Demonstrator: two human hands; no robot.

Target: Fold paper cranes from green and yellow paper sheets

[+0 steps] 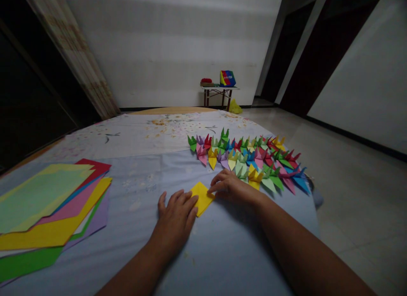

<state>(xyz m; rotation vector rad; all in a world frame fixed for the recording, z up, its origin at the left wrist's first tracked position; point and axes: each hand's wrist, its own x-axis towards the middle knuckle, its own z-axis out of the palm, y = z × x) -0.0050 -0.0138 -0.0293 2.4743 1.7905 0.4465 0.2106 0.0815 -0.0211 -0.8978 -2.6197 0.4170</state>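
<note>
A folded yellow paper lies on the light blue cloth of the table. My left hand lies flat with its fingers stretched out, the fingertips pressing on the paper's left part. My right hand rests with curled fingers on the paper's right corner, fingertips pressing down. Just beyond my right hand stands a cluster of several finished paper cranes in many colours.
A fanned stack of coloured paper sheets lies at the left of the table. The table's right edge drops to a tiled floor. A small table with a colourful box stands by the far wall.
</note>
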